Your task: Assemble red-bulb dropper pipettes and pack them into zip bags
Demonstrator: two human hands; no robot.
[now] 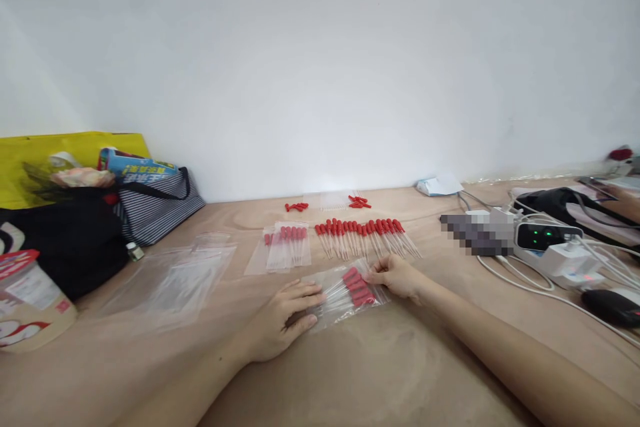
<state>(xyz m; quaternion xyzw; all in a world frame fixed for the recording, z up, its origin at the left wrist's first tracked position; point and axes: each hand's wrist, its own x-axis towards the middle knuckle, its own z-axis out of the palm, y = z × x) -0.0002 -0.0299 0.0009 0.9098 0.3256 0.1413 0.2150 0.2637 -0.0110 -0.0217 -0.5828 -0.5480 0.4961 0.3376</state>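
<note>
In front of me lies a clear plastic bag (333,297) with several red-bulbed droppers (357,287) inside, their bulbs toward the right end. My left hand (287,320) rests on the bag's left end, fingers stretched out and lying fairly flat. At the opposite end, my right hand (393,275) pinches the bag's upper right edge between thumb and fingers. Just beyond, a row of loose droppers (357,230) has red bulbs pointing away from me and clear stems toward me. Left of that row are filled bags (287,243) with more droppers, overlapping one another.
Flat clear bags (185,280) lie to the left, near a paper tub (33,300), a small bottle (134,251) and a striped bag (160,203). Loose red bulbs (359,201) sit by the wall. Cables, a charger (547,237) and a black mouse-like object (611,308) occupy the right.
</note>
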